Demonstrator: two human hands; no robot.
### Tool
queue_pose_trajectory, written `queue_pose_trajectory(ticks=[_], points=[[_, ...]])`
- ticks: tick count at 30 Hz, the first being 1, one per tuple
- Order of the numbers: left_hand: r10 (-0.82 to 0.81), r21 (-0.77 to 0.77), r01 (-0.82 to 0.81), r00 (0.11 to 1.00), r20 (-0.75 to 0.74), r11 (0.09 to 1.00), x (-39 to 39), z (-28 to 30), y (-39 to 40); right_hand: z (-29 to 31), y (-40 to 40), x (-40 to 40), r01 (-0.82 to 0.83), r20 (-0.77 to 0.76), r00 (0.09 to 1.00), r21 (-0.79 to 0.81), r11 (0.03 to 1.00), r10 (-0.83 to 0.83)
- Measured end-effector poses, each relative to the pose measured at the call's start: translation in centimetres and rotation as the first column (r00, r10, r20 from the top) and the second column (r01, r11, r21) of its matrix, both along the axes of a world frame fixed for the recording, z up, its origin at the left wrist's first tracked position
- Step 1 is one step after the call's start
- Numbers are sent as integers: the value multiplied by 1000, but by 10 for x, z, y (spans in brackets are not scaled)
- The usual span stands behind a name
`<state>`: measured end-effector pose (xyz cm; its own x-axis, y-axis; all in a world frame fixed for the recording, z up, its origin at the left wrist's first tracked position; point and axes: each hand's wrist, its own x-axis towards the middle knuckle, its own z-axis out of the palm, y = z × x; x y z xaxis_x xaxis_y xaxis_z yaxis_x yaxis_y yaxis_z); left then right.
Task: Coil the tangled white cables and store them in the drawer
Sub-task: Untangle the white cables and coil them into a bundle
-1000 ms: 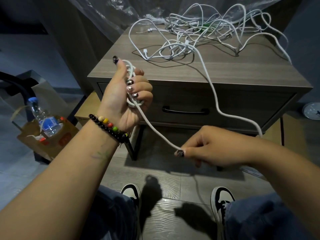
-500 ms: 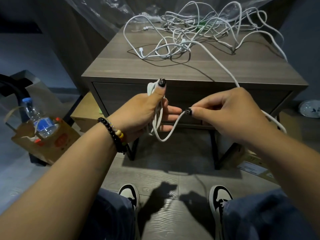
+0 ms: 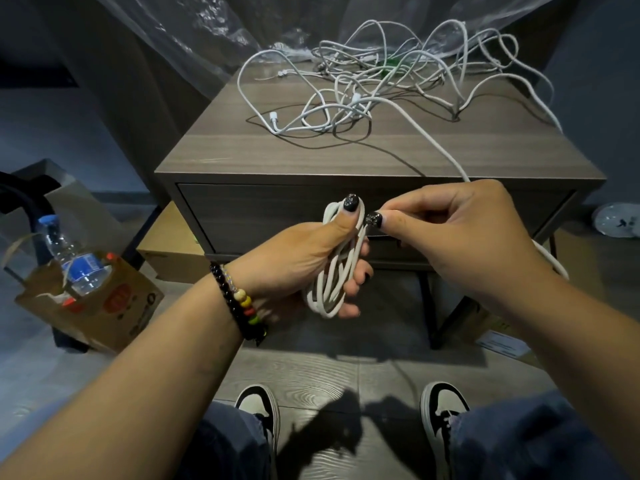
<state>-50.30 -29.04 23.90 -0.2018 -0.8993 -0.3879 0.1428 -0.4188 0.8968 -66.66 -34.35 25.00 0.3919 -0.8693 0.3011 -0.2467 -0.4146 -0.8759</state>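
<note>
Compared with a moment ago, the right hand [image 3: 446, 237] is pinching the white cable [image 3: 441, 147] right against the coil [image 3: 334, 271], bigger now, gripped by the left hand [image 3: 304, 261].

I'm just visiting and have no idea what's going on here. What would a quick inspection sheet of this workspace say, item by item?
Surface: grey-brown wooden nightstand; its single front drawer is closed.
Job's things: coiled white cable loops in hand; tangled white cables piled on the nightstand.
Clutter: clear plastic sheet behind the pile.
Grippers: left hand grips the coil; right hand pinches the cable at the coil's top.
Cables: one strand runs from the pile over the front edge towards the right hand.
Surroundings: plastic water bottle in a brown paper bag, cardboard box on the floor.
</note>
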Motion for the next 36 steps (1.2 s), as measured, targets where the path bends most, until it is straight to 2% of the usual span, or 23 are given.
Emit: queue_pose_trajectory(ticks=[4, 8, 12, 16, 19, 21, 23, 25, 28, 32, 36], points=[[-39, -37, 41, 999, 32, 998, 0, 0, 0, -1, -2, 0, 21, 4, 1000, 16, 1000, -21], [3, -106, 6, 996, 86, 994, -3, 2, -1, 1, -4, 0, 27, -9, 1000, 32, 999, -27], [192, -135, -205, 976, -100, 969, -1, 2, -8, 2, -11, -4, 57, 1, 998, 32, 998, -57], [359, -97, -426, 848, -390, 900, 10, 5, -14, 3, -20, -11, 95, -22, 995, 40, 995, -94], [412, -88, -493, 800, -437, 865, 18, 7, -14, 4, -21, -12, 84, -40, 996, 54, 995, -82], [402, -133, -466, 851, -338, 875, 19, 6, -12, 3, -21, -13, 74, -43, 997, 84, 994, -71], [379, -192, -403, 913, -149, 895, 15, 3, -8, 2, -24, -15, 78, -25, 997, 114, 990, -76], [338, -214, -332, 941, -11, 919, 10, -3, -7, 2, -26, -16, 79, -5, 997, 125, 989, -79], [237, -221, -207, 964, 121, 953, 5, -9, -6, 0, -23, -15, 70, 28, 997, 105, 992, -73], [141, -220, -89, 962, 234, 971, 1, -10, -4, -4, -18, -11, 77, 30, 996, 54, 996, -79], [175, -217, -121, 952, 252, 969, -1, -12, -6, -6, -14, -9, 108, 3, 994, -57, 993, -108]])
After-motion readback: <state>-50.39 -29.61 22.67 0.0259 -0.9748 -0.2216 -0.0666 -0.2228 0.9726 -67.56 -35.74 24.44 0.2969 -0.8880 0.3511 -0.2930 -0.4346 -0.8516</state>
